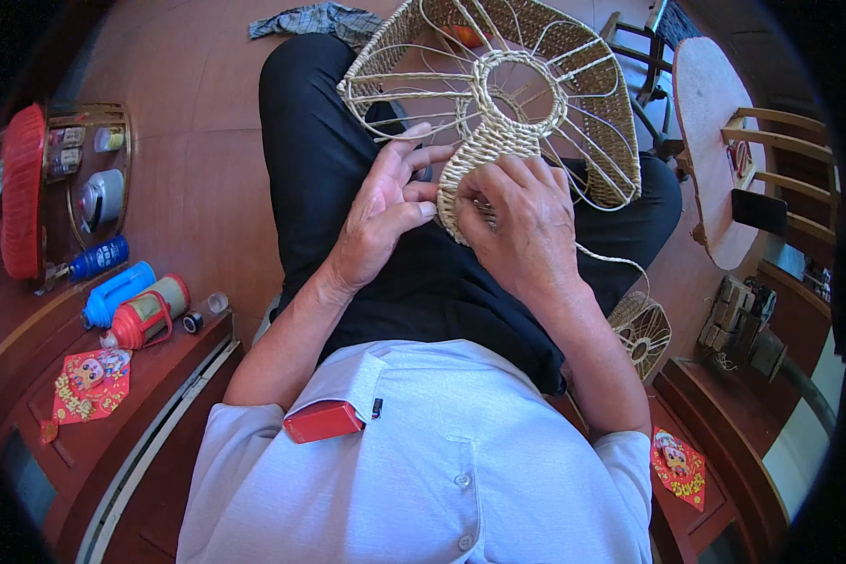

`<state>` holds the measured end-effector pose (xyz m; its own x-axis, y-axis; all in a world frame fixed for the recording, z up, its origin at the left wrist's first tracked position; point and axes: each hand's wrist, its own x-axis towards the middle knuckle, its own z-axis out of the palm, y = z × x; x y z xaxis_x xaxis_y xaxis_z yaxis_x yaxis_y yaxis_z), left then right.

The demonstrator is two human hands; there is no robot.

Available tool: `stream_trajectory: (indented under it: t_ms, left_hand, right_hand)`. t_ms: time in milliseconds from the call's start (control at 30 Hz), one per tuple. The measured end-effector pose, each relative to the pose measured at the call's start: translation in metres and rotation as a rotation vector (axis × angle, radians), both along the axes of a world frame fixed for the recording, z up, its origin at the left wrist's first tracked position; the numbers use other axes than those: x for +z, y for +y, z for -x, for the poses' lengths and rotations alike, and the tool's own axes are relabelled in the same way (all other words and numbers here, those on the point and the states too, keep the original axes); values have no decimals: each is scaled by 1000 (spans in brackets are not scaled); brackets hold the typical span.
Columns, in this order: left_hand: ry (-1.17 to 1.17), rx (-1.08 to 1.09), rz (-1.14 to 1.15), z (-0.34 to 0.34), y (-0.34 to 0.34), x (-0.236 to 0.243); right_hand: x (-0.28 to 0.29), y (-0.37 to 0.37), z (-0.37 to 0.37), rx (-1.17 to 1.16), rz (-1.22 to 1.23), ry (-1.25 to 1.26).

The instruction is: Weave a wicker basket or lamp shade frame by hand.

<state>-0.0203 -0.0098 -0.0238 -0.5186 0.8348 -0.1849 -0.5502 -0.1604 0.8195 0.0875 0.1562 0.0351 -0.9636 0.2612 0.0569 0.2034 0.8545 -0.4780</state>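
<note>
A half-woven straw basket (492,150) rests across my lap and knees, with a ring, radiating spokes and a tightly plaited neck nearest me. My right hand (524,221) is closed over the neck's right side, its thumb and fingertips pinching the weave; what lies under the fingers is partly hidden. A loose straw strand (620,258) trails out from beneath that hand to the right. At the neck's left edge is my left hand (383,202), palm turned up and fingers apart, its thumb and fingertips next to or lightly touching the woven rim.
Another woven straw piece (641,338) lies low beside my right leg. To the left stand a red thermos (150,310), a blue thermos (119,293) and a shelf holding a kettle (102,199). A wooden stool (714,141) is at the right, a checked cloth (317,23) on the floor ahead.
</note>
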Motion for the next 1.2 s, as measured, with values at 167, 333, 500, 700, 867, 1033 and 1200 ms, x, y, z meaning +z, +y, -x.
stream_trajectory:
  t_ms: [167, 333, 500, 700, 867, 1033, 1200]
  left_hand:
    - [833, 101, 563, -9, -9, 24]
    - [970, 62, 154, -9, 13, 28]
    - [346, 27, 274, 18, -5, 28]
    - [1221, 379, 744, 101, -107, 34]
    - [1794, 453, 1326, 213, -216, 25]
    - [1784, 483, 1617, 286, -333, 12]
    - [1333, 289, 2135, 280, -288, 35]
  right_hand:
    - [6, 2, 5, -42, 264, 75]
    - [24, -1, 3, -61, 806, 155]
    - [28, 25, -19, -299, 948, 335]
    - [12, 46, -80, -437, 304, 215]
    - [-7, 35, -98, -519, 335, 139]
    - [-17, 16, -97, -529, 533, 126]
    - [-40, 5, -87, -578, 905, 123]
